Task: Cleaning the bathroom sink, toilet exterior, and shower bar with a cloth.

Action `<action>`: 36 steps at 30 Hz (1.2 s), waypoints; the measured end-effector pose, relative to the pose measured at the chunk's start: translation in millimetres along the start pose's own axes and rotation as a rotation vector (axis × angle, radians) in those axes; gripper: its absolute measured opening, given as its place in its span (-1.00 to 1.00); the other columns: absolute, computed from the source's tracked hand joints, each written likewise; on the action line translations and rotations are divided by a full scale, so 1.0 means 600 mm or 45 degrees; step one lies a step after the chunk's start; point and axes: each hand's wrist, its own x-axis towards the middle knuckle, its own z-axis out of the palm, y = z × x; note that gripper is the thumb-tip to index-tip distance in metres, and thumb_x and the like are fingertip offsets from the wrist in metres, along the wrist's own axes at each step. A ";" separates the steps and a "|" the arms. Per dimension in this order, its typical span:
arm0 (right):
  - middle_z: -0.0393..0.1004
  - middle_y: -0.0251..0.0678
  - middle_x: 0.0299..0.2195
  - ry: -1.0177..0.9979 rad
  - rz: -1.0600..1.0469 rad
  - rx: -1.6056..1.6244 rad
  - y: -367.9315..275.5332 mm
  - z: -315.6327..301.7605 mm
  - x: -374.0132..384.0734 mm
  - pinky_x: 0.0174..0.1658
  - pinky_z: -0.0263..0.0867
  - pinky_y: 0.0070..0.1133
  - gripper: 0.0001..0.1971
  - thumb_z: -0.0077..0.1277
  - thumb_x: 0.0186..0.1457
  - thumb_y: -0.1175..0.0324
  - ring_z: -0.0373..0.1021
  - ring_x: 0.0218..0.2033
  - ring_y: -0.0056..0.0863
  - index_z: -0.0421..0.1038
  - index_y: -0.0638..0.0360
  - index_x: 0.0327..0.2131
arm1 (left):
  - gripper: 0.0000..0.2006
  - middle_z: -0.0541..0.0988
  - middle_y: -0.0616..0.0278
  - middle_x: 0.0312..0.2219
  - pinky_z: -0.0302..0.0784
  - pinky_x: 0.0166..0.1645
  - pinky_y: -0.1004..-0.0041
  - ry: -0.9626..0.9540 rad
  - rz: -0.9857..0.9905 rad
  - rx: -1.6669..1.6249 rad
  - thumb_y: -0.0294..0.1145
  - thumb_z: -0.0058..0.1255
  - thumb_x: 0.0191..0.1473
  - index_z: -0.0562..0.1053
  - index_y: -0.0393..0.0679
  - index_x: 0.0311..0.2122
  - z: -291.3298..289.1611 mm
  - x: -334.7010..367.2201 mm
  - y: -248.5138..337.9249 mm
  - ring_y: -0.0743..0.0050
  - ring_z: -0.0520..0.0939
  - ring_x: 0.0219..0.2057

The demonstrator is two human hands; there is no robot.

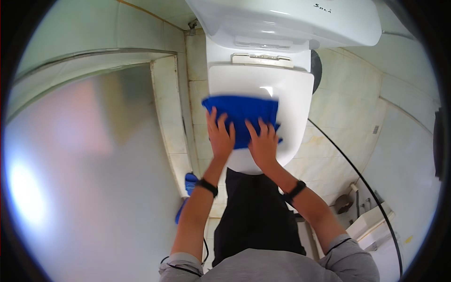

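A blue cloth [244, 107] lies spread over the closed white toilet lid [295, 105], with some folds along its right and lower edges. My left hand [221, 138] rests on the left part of the cloth, fingers spread and pointing away from me. On the lower right part of it lies my right hand [264, 145], its fingers also apart. Both palms face down, and neither hand is closed around the cloth. What lies beneath the cloth is hidden.
Behind the lid rises the white cistern [286, 26]. Blue slippers [190, 182] stand on the tiled floor at the left, beside a glossy panel [94, 178]. A black cable [347, 162] curves down the right side. A white box-like thing [371, 223] is at lower right.
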 end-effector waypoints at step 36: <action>0.30 -0.24 -0.30 -0.419 0.003 0.200 0.180 0.030 -0.213 -0.23 0.33 -0.32 -0.70 0.07 -0.21 0.45 0.33 -0.22 -0.16 0.32 -0.05 -0.30 | -0.30 0.36 -0.03 -0.21 0.50 -0.14 0.23 -0.693 -0.131 -0.121 -0.53 0.08 -0.28 0.18 -0.11 0.10 -0.035 -0.237 0.031 -0.04 0.43 -0.11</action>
